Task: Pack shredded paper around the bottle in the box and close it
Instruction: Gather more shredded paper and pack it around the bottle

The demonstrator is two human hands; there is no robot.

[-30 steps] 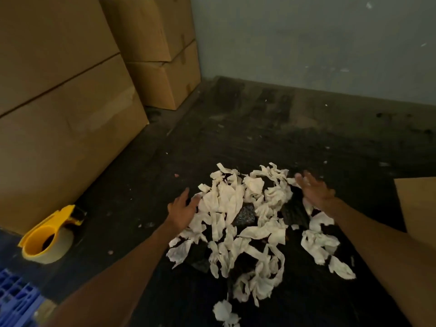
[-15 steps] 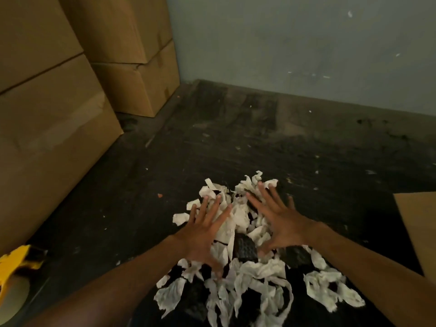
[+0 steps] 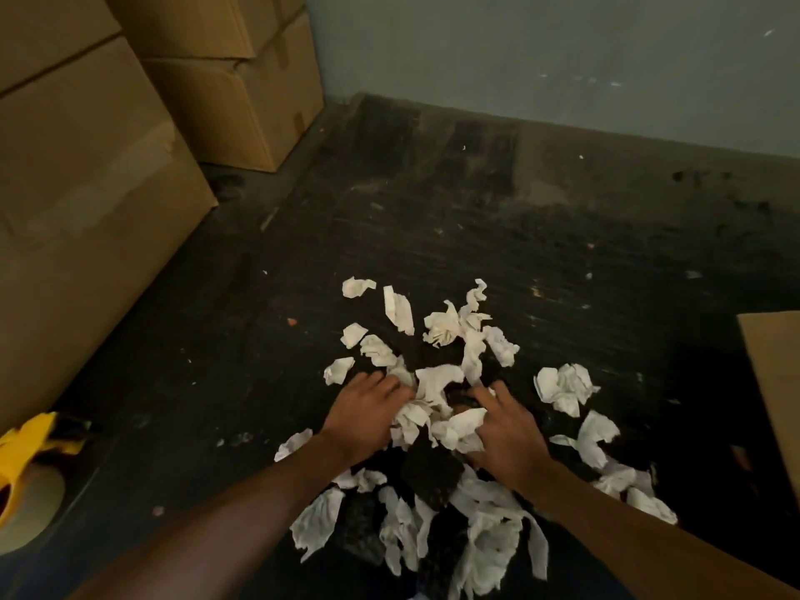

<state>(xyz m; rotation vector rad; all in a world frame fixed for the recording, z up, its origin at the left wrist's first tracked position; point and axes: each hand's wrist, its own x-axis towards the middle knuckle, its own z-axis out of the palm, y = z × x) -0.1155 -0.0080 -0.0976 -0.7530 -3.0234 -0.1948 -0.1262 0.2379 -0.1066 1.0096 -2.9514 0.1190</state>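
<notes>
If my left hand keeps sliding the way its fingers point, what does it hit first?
Probably the bunched paper scraps already against the left hand's fingertips; the right hand lies just beyond them.

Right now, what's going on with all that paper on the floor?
A person is gathering shredded paper off the dark floor with both bare hands. The left hand and right hand are cupped toward each other, fingers curled into a clump between them, with loose pieces scattered all around. No bottle is visible; a cardboard edge shows at the right. A yellow tape dispenser sits untouched at the left, beside stacked cardboard boxes.
</notes>
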